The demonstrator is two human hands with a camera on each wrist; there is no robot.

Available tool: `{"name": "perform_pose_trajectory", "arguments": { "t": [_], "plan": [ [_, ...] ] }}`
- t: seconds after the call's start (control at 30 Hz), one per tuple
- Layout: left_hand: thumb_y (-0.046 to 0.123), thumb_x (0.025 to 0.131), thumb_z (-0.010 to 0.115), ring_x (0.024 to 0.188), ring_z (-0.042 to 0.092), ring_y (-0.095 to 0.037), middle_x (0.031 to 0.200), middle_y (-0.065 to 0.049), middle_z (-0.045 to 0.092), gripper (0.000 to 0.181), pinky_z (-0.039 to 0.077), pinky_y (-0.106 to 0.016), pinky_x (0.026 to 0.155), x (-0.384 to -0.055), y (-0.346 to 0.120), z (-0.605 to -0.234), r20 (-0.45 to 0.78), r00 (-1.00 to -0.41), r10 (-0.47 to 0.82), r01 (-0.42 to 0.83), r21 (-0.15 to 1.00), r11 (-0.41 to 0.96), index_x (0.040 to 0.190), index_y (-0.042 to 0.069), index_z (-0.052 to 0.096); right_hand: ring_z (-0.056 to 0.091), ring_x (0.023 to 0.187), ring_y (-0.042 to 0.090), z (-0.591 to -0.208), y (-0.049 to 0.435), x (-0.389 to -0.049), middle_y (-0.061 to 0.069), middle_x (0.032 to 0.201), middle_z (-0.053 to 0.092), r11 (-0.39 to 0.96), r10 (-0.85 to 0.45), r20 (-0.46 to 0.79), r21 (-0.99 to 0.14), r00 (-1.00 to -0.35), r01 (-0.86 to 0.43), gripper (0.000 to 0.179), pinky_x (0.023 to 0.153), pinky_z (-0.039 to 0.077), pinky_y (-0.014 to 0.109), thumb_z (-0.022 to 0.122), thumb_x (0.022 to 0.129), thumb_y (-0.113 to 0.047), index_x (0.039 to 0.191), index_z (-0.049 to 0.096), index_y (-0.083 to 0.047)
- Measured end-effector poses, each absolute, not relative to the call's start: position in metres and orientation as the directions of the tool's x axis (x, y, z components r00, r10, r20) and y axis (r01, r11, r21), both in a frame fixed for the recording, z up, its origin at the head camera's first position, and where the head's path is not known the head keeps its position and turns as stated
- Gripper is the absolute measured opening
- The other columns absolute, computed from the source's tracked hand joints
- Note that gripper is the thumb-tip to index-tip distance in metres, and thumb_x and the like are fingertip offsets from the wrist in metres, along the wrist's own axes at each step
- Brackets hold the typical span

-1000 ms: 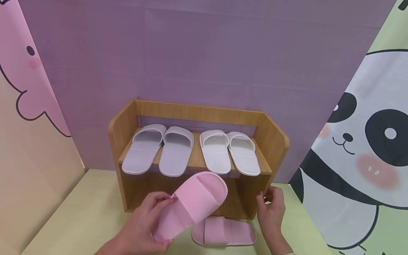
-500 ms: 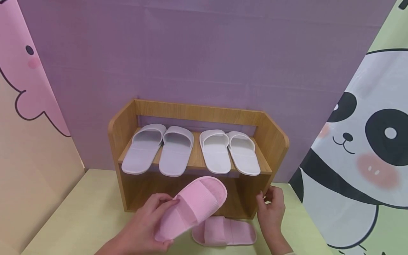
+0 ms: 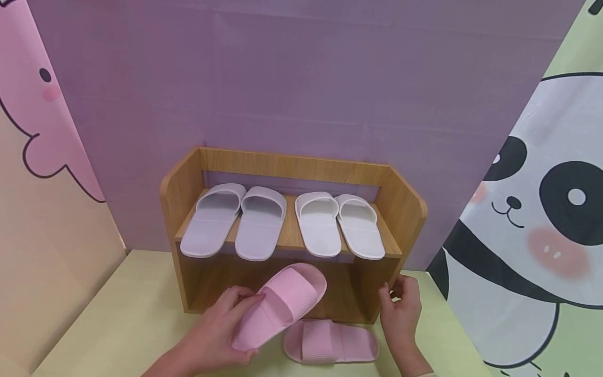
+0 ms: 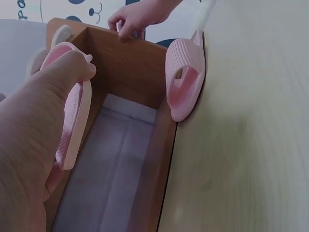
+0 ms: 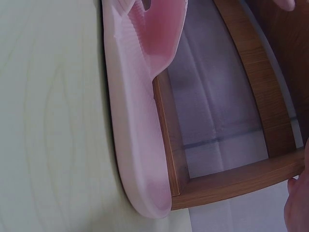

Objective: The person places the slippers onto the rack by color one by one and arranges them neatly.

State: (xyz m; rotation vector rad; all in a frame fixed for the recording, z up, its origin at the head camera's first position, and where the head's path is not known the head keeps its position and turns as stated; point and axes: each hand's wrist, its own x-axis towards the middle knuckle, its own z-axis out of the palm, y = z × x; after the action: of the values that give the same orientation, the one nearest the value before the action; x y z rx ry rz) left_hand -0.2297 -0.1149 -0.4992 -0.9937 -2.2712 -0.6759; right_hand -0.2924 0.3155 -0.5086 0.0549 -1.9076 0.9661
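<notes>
My left hand (image 3: 214, 330) holds a pink slipper (image 3: 294, 293) near its heel end, thumb underneath and fingers on the upper side. It is tilted, its toe pointing up and right, in front of the wooden shoe rack's (image 3: 292, 165) lower compartment. A second pink slipper (image 3: 353, 343) lies sideways on the table along the rack's front, toe to the left; the right wrist view shows its heel end (image 5: 145, 159) close up. With bent fingers and thumb, my right hand (image 3: 404, 309) grips the front edge of the rack's right side panel (image 4: 128, 63).
On the rack's upper shelf stand a pale lavender pair of slippers (image 3: 258, 235) at left and a white pair (image 3: 322, 230) at right, heels overhanging the front edge. A purple backdrop (image 3: 301, 78) rises behind. The pale table (image 3: 127, 309) extends either side.
The held pink slipper has come down slightly and its toe has shifted left and lower. My right hand, the rack and the other slippers have stayed put.
</notes>
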Motion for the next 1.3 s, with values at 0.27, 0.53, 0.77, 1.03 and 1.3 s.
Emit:
{"name": "perform_pose_trajectory", "arguments": {
  "t": [0.27,0.53,0.77,1.03,1.3],
  "plan": [
    [0.046,0.068,0.103,0.122,0.053,-0.012,0.139,0.004,0.054,0.093,0.062,-0.037,0.09,-0.236,-0.112,-0.511,0.573,-0.703,0.422,0.66,0.304,0.687,0.149,0.022,0.066,0.059,0.083,0.006,-0.508,0.315,-0.292,0.011,0.101,0.064,0.69,0.351,0.759,-0.606,-0.548,-0.397,0.02,0.072,0.046,0.011,0.069,0.095,0.01,0.113,0.063,0.003],
    [0.042,0.064,0.103,0.114,0.061,-0.018,0.132,-0.005,0.06,0.095,0.063,-0.041,0.09,-0.249,-0.103,-0.525,0.589,-0.739,0.327,0.598,0.352,0.72,0.149,0.018,0.068,0.058,0.082,0.004,-0.507,0.314,-0.292,0.013,0.1,0.064,0.689,0.349,0.767,-0.599,-0.538,-0.407,0.022,0.071,0.046,0.01,0.07,0.094,0.011,0.113,0.063,0.004],
    [0.041,0.067,0.101,0.109,0.062,-0.027,0.124,-0.015,0.062,0.089,0.063,-0.045,0.083,-0.256,-0.091,-0.534,0.586,-0.783,0.21,0.493,0.377,0.784,0.143,0.009,0.069,0.058,0.082,0.001,-0.509,0.315,-0.293,0.012,0.099,0.064,0.68,0.343,0.774,-0.595,-0.531,-0.428,0.023,0.07,0.05,0.017,0.069,0.093,0.013,0.113,0.063,0.005],
    [0.04,0.069,0.101,0.111,0.061,-0.032,0.124,-0.019,0.062,0.089,0.064,-0.047,0.081,-0.26,-0.081,-0.539,0.558,-0.823,0.11,0.413,0.454,0.79,0.143,0.003,0.068,0.058,0.08,0.003,-0.51,0.317,-0.294,0.011,0.098,0.063,0.668,0.336,0.78,-0.593,-0.528,-0.45,0.022,0.068,0.05,0.018,0.067,0.092,0.013,0.112,0.063,0.007],
    [0.049,0.075,0.098,0.118,0.058,-0.038,0.129,-0.022,0.065,0.087,0.063,-0.051,0.085,-0.267,-0.074,-0.542,0.49,-0.869,0.062,0.326,0.476,0.817,0.141,0.003,0.066,0.057,0.08,0.002,-0.51,0.316,-0.293,0.01,0.097,0.063,0.675,0.339,0.778,-0.593,-0.529,-0.439,0.021,0.068,0.049,0.019,0.068,0.092,0.013,0.111,0.063,0.005]
  ]
}}
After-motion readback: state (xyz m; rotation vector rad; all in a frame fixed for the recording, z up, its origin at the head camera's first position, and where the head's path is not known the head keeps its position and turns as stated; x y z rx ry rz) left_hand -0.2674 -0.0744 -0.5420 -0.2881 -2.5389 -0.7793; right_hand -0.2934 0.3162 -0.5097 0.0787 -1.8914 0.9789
